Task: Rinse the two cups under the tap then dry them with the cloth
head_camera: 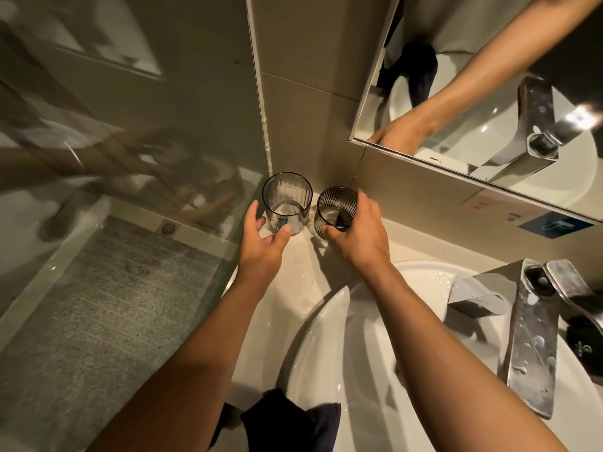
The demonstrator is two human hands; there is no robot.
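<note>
**Reaching for both cups in the corner**

Reaching forward, my right hand (357, 228) curls round the ribbed cup (336, 210), thumb on its near side and fingers wrapped over the far side, close to the rim. My left hand (266, 238) is spread open at the smooth cup (287, 203); the thumb tip lies at the base of the glass and the fingers sit just to its left, not closed on it. Whether they touch the glass I cannot tell.

Both cups stand upright on the pale counter (295, 265), side by side with a narrow gap between them, tucked into the corner where the tiled wall meets the glass partition (107, 151). Water drops lie on the counter below my hands.

To my right is the white basin (362, 353), with the chrome tap (532, 340) over it, well apart from the cups. A dark cloth (287, 419) lies on the near edge of the basin, between my forearms. Above the tap hangs a mirror (483, 93).
</note>
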